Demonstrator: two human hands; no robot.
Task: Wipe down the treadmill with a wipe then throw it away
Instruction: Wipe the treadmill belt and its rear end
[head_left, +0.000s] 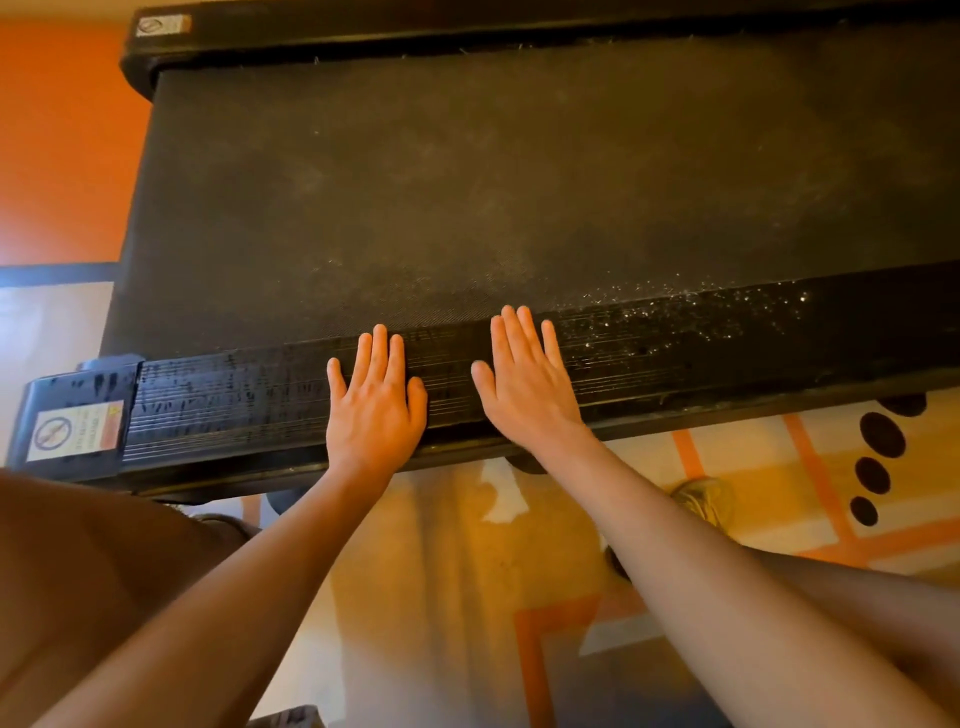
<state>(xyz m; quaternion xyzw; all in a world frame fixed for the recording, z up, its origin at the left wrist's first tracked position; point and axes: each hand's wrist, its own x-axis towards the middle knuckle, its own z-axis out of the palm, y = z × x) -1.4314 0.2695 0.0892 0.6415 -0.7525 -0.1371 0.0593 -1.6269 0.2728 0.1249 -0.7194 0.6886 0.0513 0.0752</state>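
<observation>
**On the side rail: no wipe in sight**

On the near side rail of the treadmill, the left hand and the right hand lie flat, fingers straight and spread, holding nothing. No wipe shows anywhere. The rail is black, hard and ridged, with wet streaks and, further right, white specks. The belt is wide, rough and dusty. The treadmill looks heavy and should stay put. A wipe would likely be soft and light; press it under flat fingers.

Black treadmill with pale dusty specks; orange wall; rug of cream, orange stripes, dark dots.
</observation>
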